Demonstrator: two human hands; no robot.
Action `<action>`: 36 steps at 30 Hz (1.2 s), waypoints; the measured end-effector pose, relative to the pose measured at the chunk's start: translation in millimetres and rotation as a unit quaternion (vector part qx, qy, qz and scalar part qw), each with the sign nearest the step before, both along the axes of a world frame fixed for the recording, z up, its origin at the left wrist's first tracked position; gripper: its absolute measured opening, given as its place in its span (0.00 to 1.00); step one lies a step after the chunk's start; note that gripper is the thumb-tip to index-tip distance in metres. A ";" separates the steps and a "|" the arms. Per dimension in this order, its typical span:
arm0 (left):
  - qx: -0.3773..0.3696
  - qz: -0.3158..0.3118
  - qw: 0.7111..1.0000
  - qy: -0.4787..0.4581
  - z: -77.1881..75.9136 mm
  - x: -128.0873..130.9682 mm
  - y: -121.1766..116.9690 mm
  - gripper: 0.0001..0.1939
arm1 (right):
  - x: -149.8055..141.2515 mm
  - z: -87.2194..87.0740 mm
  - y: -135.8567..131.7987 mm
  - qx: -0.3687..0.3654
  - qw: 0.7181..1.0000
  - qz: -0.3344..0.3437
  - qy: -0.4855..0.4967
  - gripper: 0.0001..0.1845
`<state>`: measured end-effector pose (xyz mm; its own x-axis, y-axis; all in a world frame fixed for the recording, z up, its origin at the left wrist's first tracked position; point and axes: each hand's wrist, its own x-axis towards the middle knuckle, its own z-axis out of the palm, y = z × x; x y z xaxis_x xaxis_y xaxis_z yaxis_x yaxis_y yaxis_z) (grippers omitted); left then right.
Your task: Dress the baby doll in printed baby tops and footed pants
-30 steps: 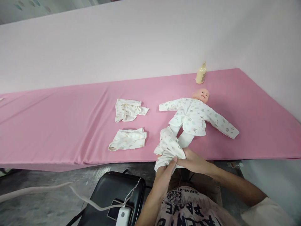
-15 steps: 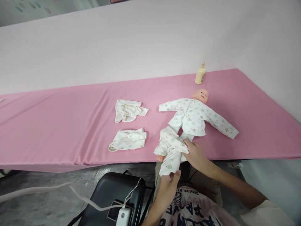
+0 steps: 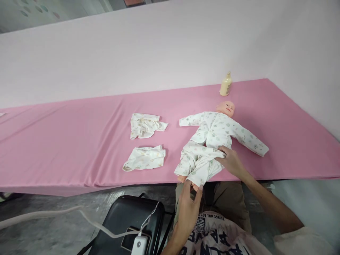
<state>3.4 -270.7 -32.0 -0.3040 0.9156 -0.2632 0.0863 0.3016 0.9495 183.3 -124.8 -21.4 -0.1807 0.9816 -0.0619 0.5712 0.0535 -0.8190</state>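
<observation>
A baby doll (image 3: pixel 225 108) lies face up on the pink-covered table, in a white printed long-sleeved top (image 3: pixel 216 127). White printed baby trousers (image 3: pixel 203 173) are on its legs, bunched around the thighs, with the feet showing at the cuffs. My right hand (image 3: pixel 232 163) pinches the trousers' waistband at the doll's right-hand side as I see it. At the near cuff, my left hand (image 3: pixel 190 203) has thumb and fingers on either side of the doll's foot (image 3: pixel 195 187), close against the hem.
Two folded white baby garments, an upper one (image 3: pixel 145 125) and a lower one (image 3: pixel 145 158), lie left of the doll. A cream pump bottle (image 3: pixel 225 85) stands behind its head. A black chair (image 3: pixel 114 216) before the table holds a phone and a white cabled device (image 3: pixel 139 245).
My right hand has drawn the trousers' waistband up and to the right, over the doll's thigh. The foot has come out at the cuff by my left hand, which shifted slightly up.
</observation>
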 end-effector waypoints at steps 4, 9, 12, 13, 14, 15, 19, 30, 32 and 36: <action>0.015 -0.004 0.996 0.087 -3.3 -2.8 1.0 0.19 | 5.5 0.3 6.0 0.020 1.000 0.001 -0.011 0.09; 0.017 -0.020 0.994 0.105 -3.1 -5.9 2.9 0.21 | 17.0 0.5 4.2 -0.024 0.997 0.072 -0.022 0.20; 0.019 -0.035 0.993 0.109 8.9 -12.1 -0.9 0.16 | 31.2 -1.9 0.4 -0.020 0.996 0.084 -0.031 0.19; 0.017 -0.035 0.993 0.115 16.1 -16.0 -1.7 0.15 | 36.5 -3.8 -0.6 -0.009 0.995 0.090 -0.039 0.17; 0.016 -0.035 0.992 0.124 24.4 -21.0 -1.2 0.14 | 41.5 -6.0 -1.1 0.002 0.994 0.096 -0.047 0.17; 0.018 -0.029 0.990 0.140 33.3 -26.6 1.4 0.14 | 45.9 -8.6 -1.2 0.012 0.993 0.103 -0.054 0.17; 0.084 -0.032 0.971 0.221 58.8 -49.4 43.4 0.15 | 53.7 -18.8 3.8 0.049 0.988 0.101 -0.105 0.13; 0.050 -0.323 0.909 0.259 45.3 -60.8 175.9 0.24 | 43.2 -18.4 0.0 0.081 0.993 0.053 -0.075 0.09; 0.038 -0.341 0.900 0.268 41.7 -65.7 177.9 0.24 | 48.1 -16.4 -0.6 0.047 0.994 0.092 -0.020 0.14; 0.050 -0.352 0.904 0.240 37.4 -72.7 183.3 0.22 | 50.2 -17.6 2.0 0.020 0.996 0.087 0.022 0.21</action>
